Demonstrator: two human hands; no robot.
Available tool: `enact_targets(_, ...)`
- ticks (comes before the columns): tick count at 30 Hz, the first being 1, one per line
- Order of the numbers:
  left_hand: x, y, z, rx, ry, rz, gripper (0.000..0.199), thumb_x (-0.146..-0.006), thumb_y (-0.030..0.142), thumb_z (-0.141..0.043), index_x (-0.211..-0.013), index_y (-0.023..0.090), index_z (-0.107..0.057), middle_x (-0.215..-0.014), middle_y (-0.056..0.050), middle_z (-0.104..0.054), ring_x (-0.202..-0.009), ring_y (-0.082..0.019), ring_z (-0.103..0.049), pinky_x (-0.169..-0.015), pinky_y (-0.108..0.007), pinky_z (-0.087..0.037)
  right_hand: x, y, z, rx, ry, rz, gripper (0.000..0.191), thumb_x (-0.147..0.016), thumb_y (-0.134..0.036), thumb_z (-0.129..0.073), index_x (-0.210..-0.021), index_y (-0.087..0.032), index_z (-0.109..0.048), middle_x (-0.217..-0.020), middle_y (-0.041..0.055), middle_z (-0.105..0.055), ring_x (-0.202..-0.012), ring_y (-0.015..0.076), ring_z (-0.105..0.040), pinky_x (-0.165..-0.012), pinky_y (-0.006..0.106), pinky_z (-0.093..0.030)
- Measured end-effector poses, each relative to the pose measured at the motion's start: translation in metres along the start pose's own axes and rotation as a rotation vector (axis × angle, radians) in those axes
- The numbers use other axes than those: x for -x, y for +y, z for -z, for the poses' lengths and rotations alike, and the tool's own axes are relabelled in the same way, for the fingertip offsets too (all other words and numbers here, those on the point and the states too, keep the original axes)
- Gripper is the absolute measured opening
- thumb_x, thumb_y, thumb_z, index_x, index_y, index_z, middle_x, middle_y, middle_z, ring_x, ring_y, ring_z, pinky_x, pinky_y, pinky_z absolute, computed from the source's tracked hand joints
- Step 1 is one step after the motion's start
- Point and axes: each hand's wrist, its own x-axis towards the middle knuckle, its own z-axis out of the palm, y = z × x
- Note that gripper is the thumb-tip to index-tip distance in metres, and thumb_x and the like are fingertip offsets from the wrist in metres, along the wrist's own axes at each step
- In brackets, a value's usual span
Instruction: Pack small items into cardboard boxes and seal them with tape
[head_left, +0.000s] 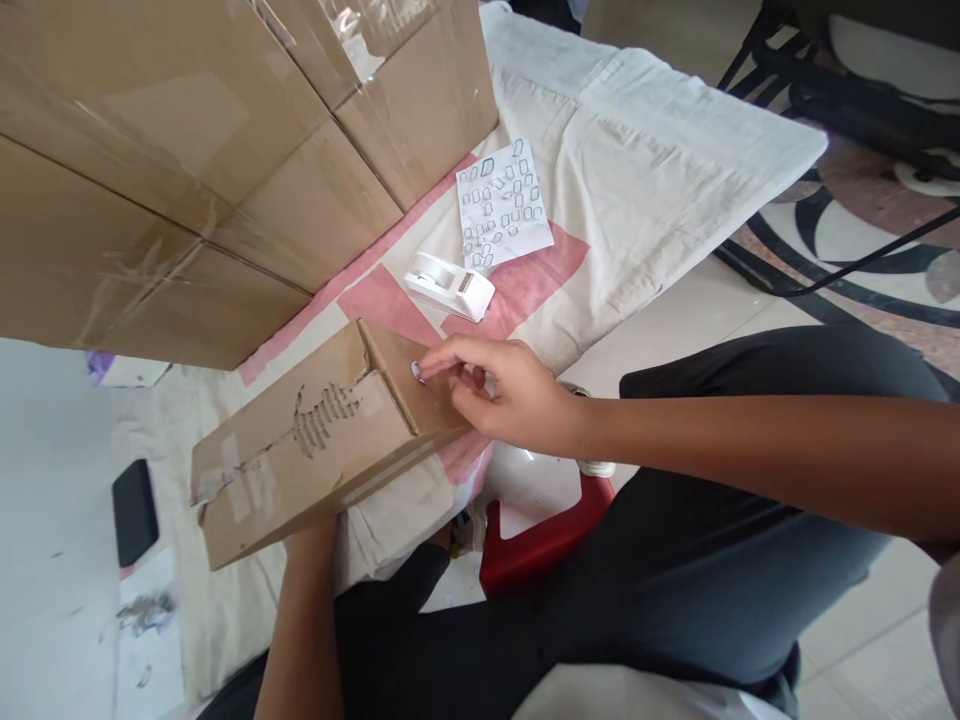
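A small taped cardboard box (pixel 300 440) with a torn patch on its upper face sits at a tilt near the table's front edge. My left hand is hidden under it; only the wrist and forearm (pixel 309 560) show, reaching beneath the box as its support. My right hand (pixel 510 390) is at the box's right end face, index finger stretched out, the other fingers loosely bent. A small white sticker-like piece (pixel 418 372) shows at that fingertip, against the cardboard. Just behind lie a white tape dispenser (pixel 450 285) and a paper sheet (pixel 506 205) with rows of hand-drawn outlines.
Large taped cartons (pixel 262 150) are stacked at the back left. A cloth with pink patches (pixel 600 200) covers the table. To the left lies a black phone-like object (pixel 135 512). Below the edge stands a red stool (pixel 547 545); black metal frames (pixel 825 110) are at the upper right.
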Motion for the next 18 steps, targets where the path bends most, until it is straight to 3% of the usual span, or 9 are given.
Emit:
enact_targets(3, 0.0013, 0.0013, 0.0003, -0.007, 0.019, -0.001, 0.066, -0.091, 0.057, -0.045, -0.134, 0.009, -0.059, -0.145, -0.019, -0.055, -0.151, -0.039, -0.033, -0.125, -0.062, -0.024, -0.0009, -0.0005, 0.0006, 0.013, 0.007, 0.028, 0.031, -0.080, -0.001, -0.049, -0.100, -0.017, -0.067, -0.097, 0.0024, -0.075, -0.082, 0.0121, -0.065, -0.073, 0.026, -0.050)
enact_targets(6, 0.0015, 0.0036, 0.0002, -0.015, 0.023, -0.017, 0.066, -0.089, 0.056, -0.049, -0.136, 0.012, -0.058, -0.149, -0.018, -0.053, -0.153, -0.038, -0.028, -0.128, -0.061, -0.016, -0.0035, -0.0025, 0.0010, 0.035, 0.022, 0.032, 0.023, -0.083, -0.006, -0.052, -0.096, -0.016, -0.067, -0.088, 0.0013, -0.072, -0.079, 0.0127, -0.065, -0.071, 0.026, -0.049)
enact_targets(11, 0.0031, 0.0048, 0.0017, -0.033, -0.025, -0.017, 0.059, -0.091, 0.053, -0.047, -0.130, 0.012, -0.061, -0.143, -0.017, -0.059, -0.148, -0.036, -0.038, -0.128, -0.059, -0.016, -0.0067, -0.0084, 0.0019, -0.009, 0.010, -0.007, 0.018, -0.084, -0.009, -0.054, -0.094, -0.016, -0.066, -0.090, 0.0019, -0.071, -0.083, 0.0139, -0.066, -0.070, 0.026, -0.049)
enact_targets(18, 0.0024, 0.0056, 0.0020, -0.044, -0.029, 0.004, 0.056, -0.087, 0.050, -0.053, -0.129, 0.014, -0.062, -0.142, -0.016, -0.059, -0.152, -0.036, -0.030, -0.128, -0.061, -0.015, -0.0077, -0.0032, -0.0028, -0.157, -0.025, -0.236, 0.017, -0.083, -0.010, -0.059, -0.095, -0.016, -0.068, -0.086, 0.0018, -0.071, -0.077, 0.0132, -0.065, -0.072, 0.027, -0.052)
